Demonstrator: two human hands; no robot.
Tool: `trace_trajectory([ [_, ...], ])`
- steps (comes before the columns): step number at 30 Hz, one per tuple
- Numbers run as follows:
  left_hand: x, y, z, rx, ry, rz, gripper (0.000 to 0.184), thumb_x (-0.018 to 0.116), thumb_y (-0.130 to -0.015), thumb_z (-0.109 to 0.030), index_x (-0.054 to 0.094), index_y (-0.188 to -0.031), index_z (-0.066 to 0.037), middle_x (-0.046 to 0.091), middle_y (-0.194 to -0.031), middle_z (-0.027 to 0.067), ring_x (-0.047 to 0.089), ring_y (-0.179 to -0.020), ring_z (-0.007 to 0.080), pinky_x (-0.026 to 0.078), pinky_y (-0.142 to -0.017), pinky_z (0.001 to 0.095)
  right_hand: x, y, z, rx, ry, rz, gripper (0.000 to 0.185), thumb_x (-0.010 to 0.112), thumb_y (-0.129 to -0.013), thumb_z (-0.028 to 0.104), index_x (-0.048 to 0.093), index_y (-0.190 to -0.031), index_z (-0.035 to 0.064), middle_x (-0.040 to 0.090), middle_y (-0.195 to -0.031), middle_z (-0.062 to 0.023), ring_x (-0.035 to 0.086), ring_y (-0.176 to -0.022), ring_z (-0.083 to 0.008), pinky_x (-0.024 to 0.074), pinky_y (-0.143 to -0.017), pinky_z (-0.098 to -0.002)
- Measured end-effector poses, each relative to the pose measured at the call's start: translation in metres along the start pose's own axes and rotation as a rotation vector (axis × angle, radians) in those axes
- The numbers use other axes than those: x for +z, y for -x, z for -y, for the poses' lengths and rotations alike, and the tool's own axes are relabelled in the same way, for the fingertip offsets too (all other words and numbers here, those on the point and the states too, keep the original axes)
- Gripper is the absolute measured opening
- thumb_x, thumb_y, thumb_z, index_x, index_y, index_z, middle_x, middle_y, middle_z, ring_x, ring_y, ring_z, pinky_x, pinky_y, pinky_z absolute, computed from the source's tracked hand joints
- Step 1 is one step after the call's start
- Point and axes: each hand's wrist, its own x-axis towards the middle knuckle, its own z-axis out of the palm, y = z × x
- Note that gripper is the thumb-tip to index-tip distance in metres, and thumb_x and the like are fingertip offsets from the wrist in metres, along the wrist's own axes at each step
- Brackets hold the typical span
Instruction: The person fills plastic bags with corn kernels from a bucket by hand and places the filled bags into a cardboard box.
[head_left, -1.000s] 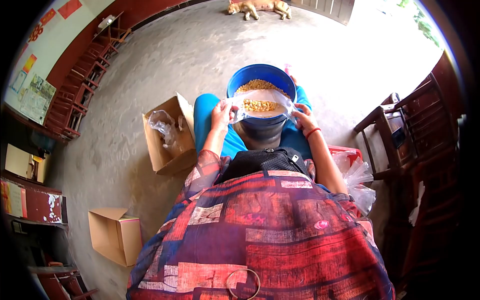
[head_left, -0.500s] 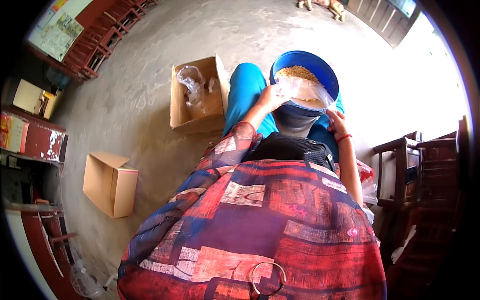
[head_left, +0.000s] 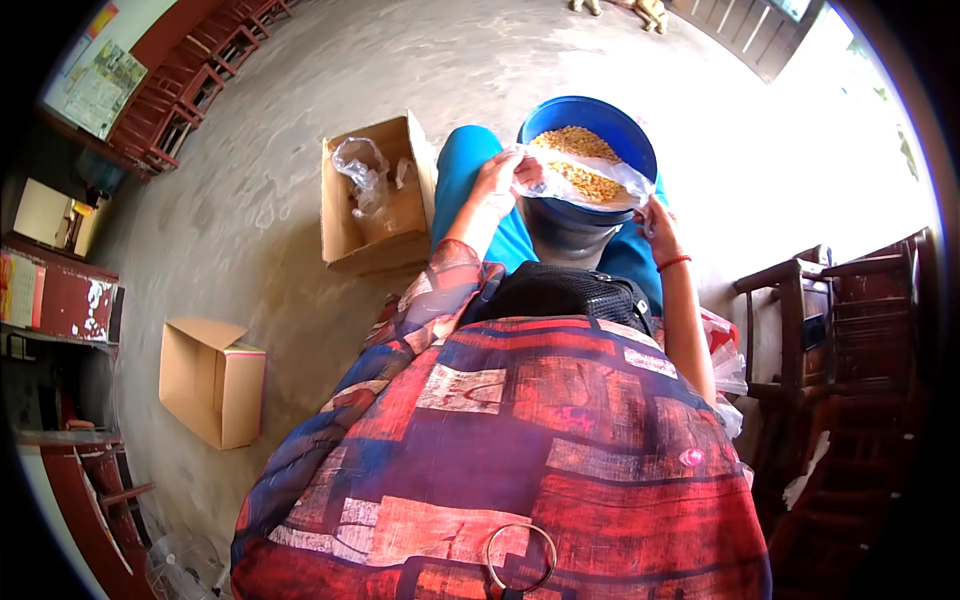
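Note:
A blue bucket point(head_left: 637, 132) stands between my knees, with yellow kernels point(head_left: 574, 142) inside it. Across its mouth stretches a clear plastic bag point(head_left: 634, 184). My left hand point(head_left: 495, 186) pinches the bag at the bucket's left rim. On the opposite side, my right hand point(head_left: 661, 230) has its fingers closed on the other edge of the bag, just outside the rim. More kernels show on the near side of the plastic; whether they lie in the bag or beneath it I cannot tell.
Left of my knee is an open cardboard box point(head_left: 335, 205) holding crumpled clear plastic point(head_left: 365, 180). A smaller cardboard box point(head_left: 240, 395) lies farther left. Wooden chairs point(head_left: 815, 330) stand at right, near plastic bags point(head_left: 728, 370). An animal point(head_left: 650, 12) lies at the top edge.
The plastic has gone from draping over the kernels to a narrower band pulled between my hands, showing more kernels on the near side. The whole view has shifted slightly.

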Motion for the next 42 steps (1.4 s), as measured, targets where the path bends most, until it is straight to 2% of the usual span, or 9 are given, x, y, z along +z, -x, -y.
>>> trace_trajectory([
  [9,-0.012,-0.007,0.002,-0.038,-0.073,0.036,0.017,0.055,-0.084,-0.016,0.057,-0.093,-0.002,0.053,-0.069,0.0003,0.05,-0.057,0.0086,0.044,-0.048,0.0246,-0.002,-0.001,0.001,-0.123,0.071,-0.232,0.02,0.063,-0.071,0.018,0.06,-0.087,0.0064,0.057,-0.072,-0.0016,0.051,-0.064,-0.0093,0.0406,-0.056,-0.0223],
  [13,0.022,0.007,-0.005,-0.024,-0.294,-0.256,0.01,0.056,-0.083,-0.015,0.055,-0.084,-0.006,0.038,-0.054,-0.0051,0.035,-0.042,0.0047,0.03,-0.037,0.0185,0.027,0.016,0.035,-0.545,0.437,-0.392,0.045,0.064,-0.071,0.022,0.05,-0.112,0.01,0.051,-0.111,-0.01,0.052,-0.097,-0.0239,0.0441,-0.08,-0.033],
  [17,0.024,0.015,-0.013,-0.095,-0.254,-0.091,0.006,0.06,-0.08,-0.012,0.056,-0.084,-0.008,0.037,-0.053,-0.007,0.028,-0.037,0.003,0.024,-0.032,0.0182,0.062,0.026,0.058,-0.839,0.887,-0.355,0.057,0.066,-0.065,0.018,0.045,-0.118,0.0141,0.045,-0.118,-0.012,0.038,-0.115,-0.0325,0.0342,-0.093,-0.0409],
  [23,0.009,0.006,-0.005,-0.059,-0.285,-0.105,0.012,0.064,-0.078,-0.021,0.059,-0.078,-0.011,0.043,-0.053,-0.0058,0.033,-0.036,0.0026,0.023,-0.032,0.0177,0.056,0.008,0.03,-0.757,1.192,-0.336,0.035,0.059,-0.069,0.014,0.055,-0.104,0.0117,0.05,-0.107,-0.0125,0.047,-0.101,-0.0312,0.0396,-0.086,-0.0379],
  [25,0.002,-0.001,0.002,0.007,-0.317,-0.152,0.011,0.063,-0.08,-0.02,0.058,-0.08,-0.01,0.049,-0.058,-0.0038,0.042,-0.044,0.0047,0.027,-0.035,0.0185,0.043,-0.01,0.017,-0.625,0.967,-0.244,0.021,0.055,-0.073,0.018,0.06,-0.092,0.0121,0.058,-0.092,-0.0097,0.055,-0.084,-0.0302,0.0442,-0.076,-0.0373],
  [26,0.005,0.002,0.001,0.022,-0.276,-0.189,0.013,0.061,-0.081,-0.021,0.058,-0.079,-0.008,0.056,-0.067,0.0009,0.054,-0.058,0.0099,0.041,-0.046,0.0214,0.042,-0.012,0.014,-0.735,0.872,-0.308,0.017,0.052,-0.077,0.018,0.061,-0.085,0.0069,0.06,-0.075,-0.0081,0.058,-0.07,-0.0254,0.0459,-0.069,-0.0316],
  [30,0.006,0.003,0.002,0.059,-0.061,-0.135,0.015,0.056,-0.084,-0.019,0.056,-0.08,-0.004,0.059,-0.077,0.0082,0.059,-0.076,0.0224,0.051,-0.075,0.0384,0.033,-0.009,0.023,-0.454,0.281,-0.031,0.02,0.048,-0.081,0.017,0.059,-0.085,0.0011,0.06,-0.077,-0.0043,0.055,-0.071,-0.0103,0.0434,-0.065,-0.0218],
  [37,0.002,0.0,-0.003,0.026,-0.018,-0.091,0.015,0.053,-0.085,-0.019,0.055,-0.082,-0.004,0.059,-0.076,0.0087,0.06,-0.076,0.0239,0.05,-0.073,0.0402,0.044,0.016,0.039,-0.187,-0.43,0.089,0.012,0.045,-0.085,0.013,0.055,-0.086,0.0049,0.058,-0.072,-0.0048,0.056,-0.067,-0.0132,0.0448,-0.063,-0.0239],
  [42,-0.006,-0.007,-0.002,-0.05,0.061,-0.087,0.017,0.051,-0.087,-0.021,0.054,-0.08,-0.006,0.056,-0.069,0.0063,0.057,-0.065,0.0224,0.05,-0.067,0.0371,0.04,0.016,0.046,-0.16,-0.508,0.149,0.012,0.043,-0.086,0.014,0.052,-0.086,0.0055,0.049,-0.062,-0.0019,0.043,-0.047,-0.0089,0.0407,-0.049,-0.0226],
])
